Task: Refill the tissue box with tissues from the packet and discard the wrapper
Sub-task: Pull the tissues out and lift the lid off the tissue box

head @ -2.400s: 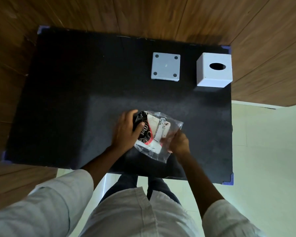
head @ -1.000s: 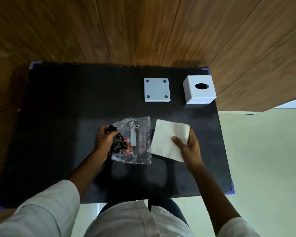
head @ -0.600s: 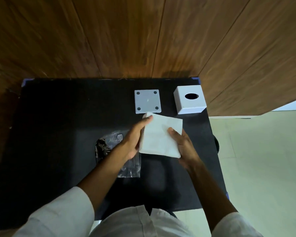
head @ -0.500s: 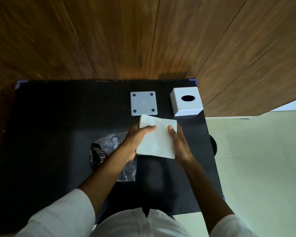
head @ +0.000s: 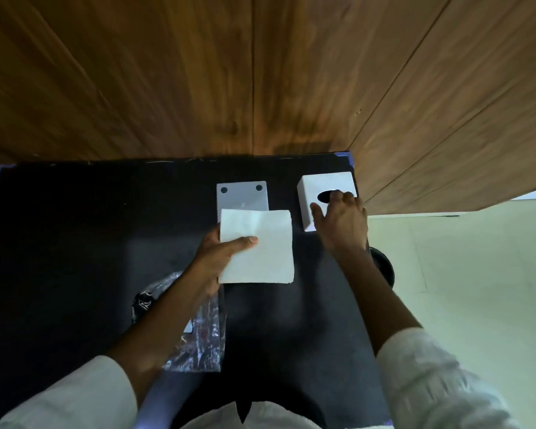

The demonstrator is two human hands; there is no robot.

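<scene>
My left hand (head: 218, 253) holds a square white stack of tissues (head: 257, 247) above the black table (head: 75, 243), thumb on top. My right hand (head: 341, 221) rests on the white tissue box (head: 322, 184) at the table's far right corner, fingers over its dark oval hole, thumb on the box's front side. The box's flat grey base plate (head: 242, 195) lies left of the box, partly behind the tissues. The clear plastic wrapper (head: 198, 335) with black and red print lies flat on the table under my left forearm.
A wooden panelled wall (head: 260, 72) rises right behind the table. Pale floor (head: 461, 274) lies to the right, past the table's edge. A dark round object (head: 382, 267) sits on the floor beside the table, partly hidden by my right arm.
My right hand let go of the tissue stack and moved up right onto the tissue box. My left hand now holds the stack alone. The wrapper stays on the table.
</scene>
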